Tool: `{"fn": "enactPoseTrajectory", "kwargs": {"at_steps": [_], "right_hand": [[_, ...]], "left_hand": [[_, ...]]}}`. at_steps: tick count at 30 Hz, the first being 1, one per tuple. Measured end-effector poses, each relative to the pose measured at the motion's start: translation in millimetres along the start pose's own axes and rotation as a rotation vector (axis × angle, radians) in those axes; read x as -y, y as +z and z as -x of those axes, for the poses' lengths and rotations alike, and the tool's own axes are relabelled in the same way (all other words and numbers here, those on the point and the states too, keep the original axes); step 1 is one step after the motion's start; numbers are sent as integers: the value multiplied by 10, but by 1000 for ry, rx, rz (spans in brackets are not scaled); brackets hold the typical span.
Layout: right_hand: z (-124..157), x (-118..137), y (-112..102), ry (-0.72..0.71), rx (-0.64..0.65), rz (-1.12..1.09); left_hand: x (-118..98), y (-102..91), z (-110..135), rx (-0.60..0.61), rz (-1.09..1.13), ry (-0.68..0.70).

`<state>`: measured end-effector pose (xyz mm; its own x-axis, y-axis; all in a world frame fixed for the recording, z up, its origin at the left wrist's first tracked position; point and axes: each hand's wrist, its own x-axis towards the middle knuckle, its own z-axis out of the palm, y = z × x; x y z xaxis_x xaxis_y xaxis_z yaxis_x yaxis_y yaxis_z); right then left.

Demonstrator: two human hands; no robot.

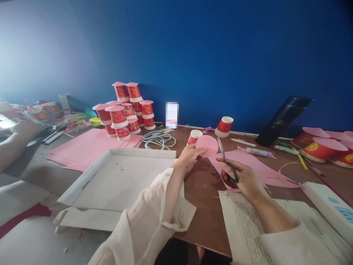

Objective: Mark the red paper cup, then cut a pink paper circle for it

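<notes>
My left hand pinches a round pink paper disc and holds it up over the brown table. My right hand grips black-handled scissors, blades pointing up and away toward the disc's right edge. Under the right hand lies a cut sheet of pink paper with leftover strips. Just behind the disc a red paper cup lies on its side.
A white shallow tray sits at left, pink sheets behind it, and a stack of red cups with pink lids. Another person's arm is at far left. A black flask, glue stick, printed pages lie at right.
</notes>
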<state>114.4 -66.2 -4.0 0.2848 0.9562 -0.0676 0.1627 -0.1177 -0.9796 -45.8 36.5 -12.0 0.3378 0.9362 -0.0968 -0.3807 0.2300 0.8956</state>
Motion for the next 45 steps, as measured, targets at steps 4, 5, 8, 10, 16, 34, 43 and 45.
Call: {"fn": "enactPoseTrajectory", "kwargs": {"at_steps": [4,5,8,10,16,34,43,45], "right_hand": [[-3,4,2,-36,2,21],[-5,2,0,-39,0,25],[-15,-15,-10,-21,-7,20],[-29,-39,-20,-11,-2,13],[-62,-107,-38,-29,8,1],[-31,-77,-14,-2,41,-53],[-37,-82,-12,1,21,-53],[-41,-93,-21,-1,27,-41]], "left_hand": [[-11,-7,14,23,-10,6],[-13,-8,16,24,-11,4],[-16,-12,17,23,-5,1],[-15,-14,13,15,-7,-5],[-12,-20,9,5,-16,-12],[-1,-35,-4,18,-49,7],[7,-42,-9,15,-44,6],[-4,-35,-2,10,-35,2]]}}
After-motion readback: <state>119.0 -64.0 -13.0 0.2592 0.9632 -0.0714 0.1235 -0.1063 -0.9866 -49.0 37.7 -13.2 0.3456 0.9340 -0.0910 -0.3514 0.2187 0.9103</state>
